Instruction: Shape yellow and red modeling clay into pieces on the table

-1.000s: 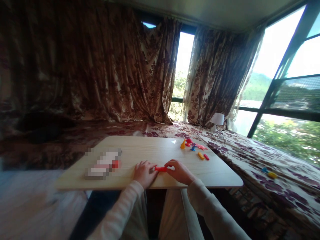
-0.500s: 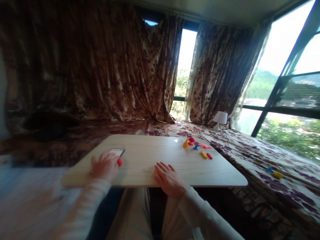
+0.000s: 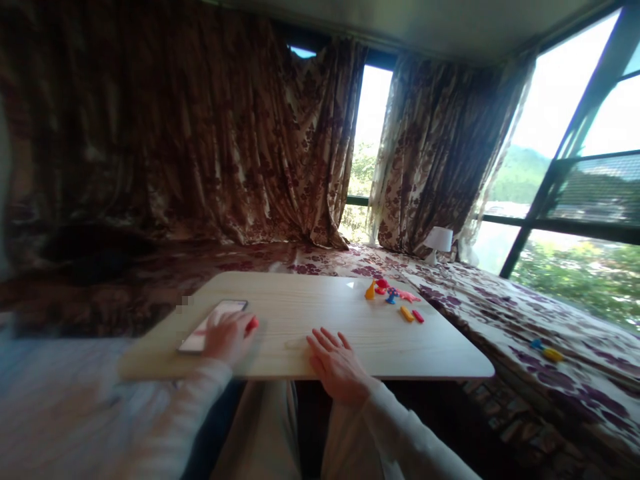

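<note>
In the head view my left hand [image 3: 229,340] is over the left half of the table, its fingers closed around a small red object [image 3: 253,325] that shows at the thumb side; its exact kind I cannot make out. A smartphone [image 3: 193,343] with a lit, pale screen lies beneath and beside that hand, partly covered by it. My right hand [image 3: 337,367] rests flat on the table's near edge, fingers stretched and slightly spread, holding nothing.
On the pale wooden table [image 3: 295,300], several small toys lie at the far right: an orange piece [image 3: 370,291], a blue piece [image 3: 391,297], a pink figure [image 3: 409,296], a yellow bar [image 3: 407,314] and a pink bar [image 3: 418,317]. A white lamp [image 3: 440,239] stands behind.
My left hand has moved right with the red object, uncovering more of the phone. My right hand stays flat in place. The camera view has tilted up slightly.
</note>
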Demonstrator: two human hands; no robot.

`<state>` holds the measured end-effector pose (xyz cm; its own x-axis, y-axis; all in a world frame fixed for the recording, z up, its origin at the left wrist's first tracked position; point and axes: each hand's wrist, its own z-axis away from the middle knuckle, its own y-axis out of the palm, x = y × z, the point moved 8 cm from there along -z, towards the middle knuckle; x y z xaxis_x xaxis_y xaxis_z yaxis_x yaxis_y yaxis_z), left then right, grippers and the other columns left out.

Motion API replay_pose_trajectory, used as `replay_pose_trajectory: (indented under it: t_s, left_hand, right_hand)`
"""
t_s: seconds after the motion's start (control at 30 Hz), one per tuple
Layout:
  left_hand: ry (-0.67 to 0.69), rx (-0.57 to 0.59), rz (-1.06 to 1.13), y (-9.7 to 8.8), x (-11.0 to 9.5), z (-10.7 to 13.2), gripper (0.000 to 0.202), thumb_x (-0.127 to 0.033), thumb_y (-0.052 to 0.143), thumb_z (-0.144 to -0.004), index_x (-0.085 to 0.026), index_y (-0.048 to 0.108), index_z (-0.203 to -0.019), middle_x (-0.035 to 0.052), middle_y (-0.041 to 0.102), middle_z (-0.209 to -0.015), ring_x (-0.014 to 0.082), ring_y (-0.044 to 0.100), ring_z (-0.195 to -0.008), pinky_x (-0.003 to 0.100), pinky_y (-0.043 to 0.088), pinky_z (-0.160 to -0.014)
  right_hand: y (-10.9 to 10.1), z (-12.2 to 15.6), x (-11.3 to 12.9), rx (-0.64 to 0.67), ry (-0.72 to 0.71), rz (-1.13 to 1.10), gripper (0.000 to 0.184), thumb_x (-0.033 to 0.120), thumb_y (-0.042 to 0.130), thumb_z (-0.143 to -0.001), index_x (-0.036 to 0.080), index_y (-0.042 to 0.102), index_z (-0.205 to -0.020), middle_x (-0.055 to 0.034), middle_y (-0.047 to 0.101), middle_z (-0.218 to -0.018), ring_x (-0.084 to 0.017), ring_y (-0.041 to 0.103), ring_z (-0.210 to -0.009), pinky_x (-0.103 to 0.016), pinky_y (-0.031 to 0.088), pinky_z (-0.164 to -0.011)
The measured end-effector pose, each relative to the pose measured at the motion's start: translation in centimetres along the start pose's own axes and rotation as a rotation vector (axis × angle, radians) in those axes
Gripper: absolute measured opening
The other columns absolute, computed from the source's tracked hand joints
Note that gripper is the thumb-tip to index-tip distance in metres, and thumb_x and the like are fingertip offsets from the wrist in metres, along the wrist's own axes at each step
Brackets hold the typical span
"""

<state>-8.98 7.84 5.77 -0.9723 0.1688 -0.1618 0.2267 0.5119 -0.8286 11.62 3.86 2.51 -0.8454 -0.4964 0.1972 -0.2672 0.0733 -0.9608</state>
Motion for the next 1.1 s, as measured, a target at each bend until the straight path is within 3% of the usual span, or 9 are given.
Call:
replay_pose_trajectory:
  t_s: [0.1, 0.27, 0.33, 0.4, 0.6, 0.67, 0.83, 0.93, 1.1]
  left_hand:
    - [0.022, 0.05, 0.094, 1.8, -3.0, -0.6, 0.027, -0.032, 0.055, -0.087, -0.017, 0.06, -0.108, 0.0057, 0.064, -0.11, 0.0199, 0.058, -0.103, 0.045, 0.043, -0.095]
    - [-0.029, 0.097, 0.183, 4.6, -6.0, -1.2, 0.029, -0.036, 0.053, -0.089, -0.017, 0.057, -0.11, 0.0063, 0.061, -0.111, 0.0182, 0.059, -0.099, 0.042, 0.049, -0.088]
    - [-0.05, 0.103, 0.197, 5.1, -5.9, -1.3, 0.03, -0.035, 0.053, -0.089, -0.017, 0.056, -0.112, 0.0065, 0.061, -0.112, 0.0184, 0.059, -0.099, 0.042, 0.049, -0.088]
    - [-0.064, 0.107, 0.21, 5.3, -5.6, -1.3, 0.031, -0.035, 0.053, -0.089, -0.018, 0.056, -0.114, 0.0069, 0.06, -0.114, 0.019, 0.059, -0.101, 0.043, 0.048, -0.09]
    - [-0.081, 0.111, 0.268, 5.5, -5.2, -1.1, 0.033, -0.035, 0.053, -0.089, -0.018, 0.054, -0.117, 0.0074, 0.058, -0.117, 0.0204, 0.057, -0.105, 0.045, 0.047, -0.092]
    - [-0.082, 0.107, 0.283, 5.5, -5.3, -1.2, 0.033, -0.035, 0.053, -0.089, -0.017, 0.054, -0.116, 0.0075, 0.058, -0.118, 0.0206, 0.057, -0.106, 0.046, 0.047, -0.092]
    - [-0.084, 0.082, 0.303, 5.7, -4.7, -1.5, 0.031, -0.034, 0.053, -0.089, -0.017, 0.055, -0.116, 0.0075, 0.058, -0.118, 0.0203, 0.057, -0.106, 0.045, 0.048, -0.092]
    - [-0.085, 0.064, 0.309, 6.0, -4.3, -1.7, 0.03, -0.034, 0.053, -0.089, -0.017, 0.056, -0.114, 0.0073, 0.059, -0.117, 0.0197, 0.058, -0.104, 0.044, 0.048, -0.091]
    - [-0.075, 0.025, 0.338, 6.3, -4.1, -1.7, 0.028, -0.034, 0.053, -0.089, -0.017, 0.057, -0.111, 0.0071, 0.059, -0.116, 0.0192, 0.058, -0.103, 0.043, 0.049, -0.089]
  right_hand:
    - [-0.1, 1.3, 0.6, 0.0, -0.033, -0.003, 0.044, 0.034, 0.031, -0.096, 0.024, 0.039, -0.138, -0.0036, 0.035, -0.148, -0.019, 0.025, -0.138, -0.045, 0.013, -0.113]
    - [-0.1, -4.2, -1.7, -0.033, 0.107, 0.015, 0.041, 0.031, 0.03, -0.096, 0.02, 0.048, -0.131, -0.0119, 0.045, -0.141, -0.026, 0.036, -0.133, -0.056, 0.024, -0.106]
    - [-0.3, -6.0, -2.4, -0.054, 0.135, 0.02, 0.04, 0.029, 0.03, -0.096, 0.017, 0.051, -0.128, -0.0148, 0.045, -0.141, -0.028, 0.036, -0.133, -0.059, 0.024, -0.104]
    - [-0.3, -6.0, -2.3, -0.065, 0.114, 0.017, 0.04, 0.029, 0.03, -0.096, 0.016, 0.051, -0.127, -0.0144, 0.043, -0.142, -0.028, 0.033, -0.134, -0.058, 0.022, -0.106]
    - [-0.4, 0.6, 0.7, -0.03, -0.046, -0.009, 0.042, 0.033, 0.033, -0.096, 0.026, 0.043, -0.136, -0.0045, 0.039, -0.146, -0.021, 0.028, -0.137, -0.047, 0.016, -0.112]
    - [-0.5, 1.4, 1.1, -0.021, -0.066, -0.013, 0.042, 0.033, 0.033, -0.096, 0.027, 0.043, -0.136, -0.0038, 0.038, -0.147, -0.02, 0.027, -0.138, -0.046, 0.014, -0.112]
    - [-0.4, -2.9, -0.5, -0.036, 0.036, -0.006, 0.042, 0.035, 0.032, -0.096, 0.02, 0.045, -0.133, -0.0122, 0.04, -0.144, -0.026, 0.029, -0.136, -0.057, 0.016, -0.108]
    - [-0.8, -5.3, -2.2, -0.026, 0.101, -0.011, 0.038, 0.037, 0.032, -0.096, 0.022, 0.053, -0.124, -0.0129, 0.048, -0.138, -0.028, 0.035, -0.132, -0.061, 0.022, -0.103]
    - [-2.6, -4.0, -4.2, -0.008, 0.086, -0.028, 0.03, 0.036, 0.038, -0.093, 0.024, 0.064, -0.104, -0.009, 0.064, -0.115, -0.025, 0.052, -0.113, -0.049, 0.035, -0.094]
